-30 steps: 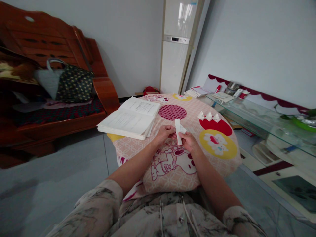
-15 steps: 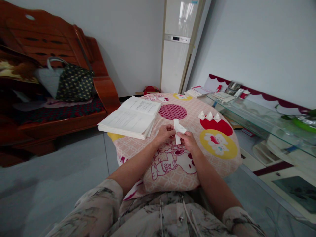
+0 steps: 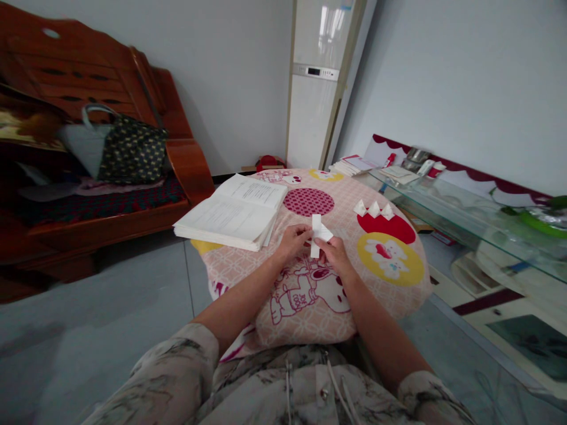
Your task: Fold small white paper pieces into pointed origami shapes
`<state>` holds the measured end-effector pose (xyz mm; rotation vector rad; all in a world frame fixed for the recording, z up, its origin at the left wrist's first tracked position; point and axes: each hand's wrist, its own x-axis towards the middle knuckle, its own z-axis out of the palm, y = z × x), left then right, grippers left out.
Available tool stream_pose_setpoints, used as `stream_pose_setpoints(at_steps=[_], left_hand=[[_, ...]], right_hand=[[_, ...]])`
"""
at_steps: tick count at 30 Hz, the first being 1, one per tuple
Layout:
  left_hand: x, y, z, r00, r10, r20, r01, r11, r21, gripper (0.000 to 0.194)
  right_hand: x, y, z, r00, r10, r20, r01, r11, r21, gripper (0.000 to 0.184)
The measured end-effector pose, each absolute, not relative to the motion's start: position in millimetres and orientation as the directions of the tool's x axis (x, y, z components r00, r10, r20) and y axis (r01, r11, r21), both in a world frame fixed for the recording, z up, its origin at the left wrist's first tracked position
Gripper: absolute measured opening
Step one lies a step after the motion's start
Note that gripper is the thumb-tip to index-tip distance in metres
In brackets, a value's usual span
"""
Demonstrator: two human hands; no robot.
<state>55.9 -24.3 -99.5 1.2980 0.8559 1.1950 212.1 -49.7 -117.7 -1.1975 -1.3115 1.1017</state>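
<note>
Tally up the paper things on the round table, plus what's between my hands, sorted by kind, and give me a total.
Open book: 1
Small folded paper pieces, in a row: 3
Folded paper strip, between your left hand and right hand: 1
Total: 5

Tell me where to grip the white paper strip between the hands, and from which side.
Probably best: pinch the paper strip by its far end, coming from the far side. That narrow end juts out beyond the left hand and right hand, which crowd its middle.
</note>
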Motion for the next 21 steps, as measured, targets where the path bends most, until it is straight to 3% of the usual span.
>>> stream_pose_setpoints(at_steps=[5,12,14,18,21], left_hand=[[53.6,-19.6,-103.6,0.162,0.98,0.118,-0.19,-0.087,0.978,0.029],[49.7,-20.6,-97.7,0.269,0.962,0.055,-0.326,0.037,0.945,0.04],[50.3,-21.7,-97.4,0.301,0.952,0.053,-0.319,0.048,0.946,0.042],[52.0,-24.6,-98.8,0.417,0.906,0.068,-0.296,0.064,0.953,0.042],[52.1,-26.7,-99.0,0.522,0.848,0.097,-0.293,0.071,0.953,0.044]], right_hand=[[211.8,-50.9,-115.7,0.007,0.995,0.104,0.122,0.102,-0.987,0.036],[212.9,-48.6,-106.4,-0.042,0.999,0.01,-0.296,-0.003,-0.955,0.066],[212.9,-47.9,-105.6,-0.066,0.998,-0.016,-0.363,-0.039,-0.931,0.062],[210.9,-48.3,-106.4,-0.096,0.994,-0.05,-0.378,-0.083,-0.922,0.036],[210.9,-47.9,-108.5,-0.092,0.993,-0.076,-0.377,-0.105,-0.92,0.03]])
